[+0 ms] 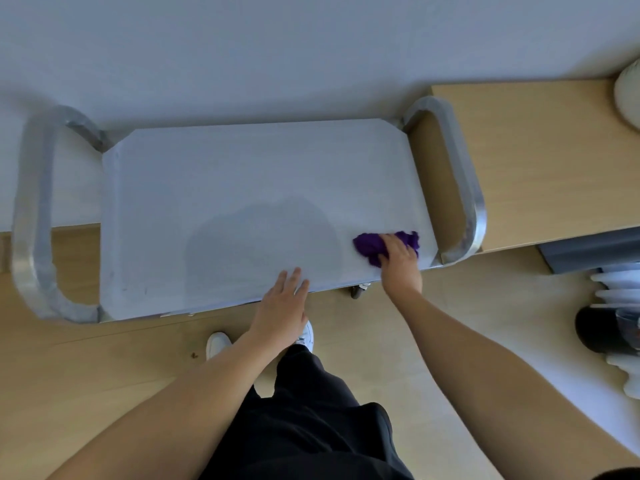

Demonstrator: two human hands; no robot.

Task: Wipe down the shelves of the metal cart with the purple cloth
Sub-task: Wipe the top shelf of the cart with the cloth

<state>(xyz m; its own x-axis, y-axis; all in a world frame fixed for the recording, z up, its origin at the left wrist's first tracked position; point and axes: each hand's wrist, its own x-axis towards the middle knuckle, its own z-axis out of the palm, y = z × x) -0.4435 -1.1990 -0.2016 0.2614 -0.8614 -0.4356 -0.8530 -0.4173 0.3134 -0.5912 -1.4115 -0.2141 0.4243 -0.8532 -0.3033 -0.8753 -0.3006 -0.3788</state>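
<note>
Two looped handles bounded the metal cart; I read it from the left handle [33, 216] across. Its top shelf [242, 174] was pale and matte, with a dim darker patch toward the near middle, shadow or damp, I could not tell. The left hand [282, 306] rested on the shelf's near edge, grip released, fingers straight and flat, bracing the cart as I judged. Just right of it the purple cloth [369, 245] sat on the shelf's near right corner, bunched into a crumpled, fuzzy violet wad. The right hand [400, 263] pressed down on it, grip clenched round the wad. Beyond stood the right handle [464, 188] and, close against it, a wooden bench [536, 150].

Wiping of the top shelf seemed in hand, at its right end. The next move would call for sweeping the cloth leftward under steady pressure, then reaching the lower shelves, hidden beneath.
</note>
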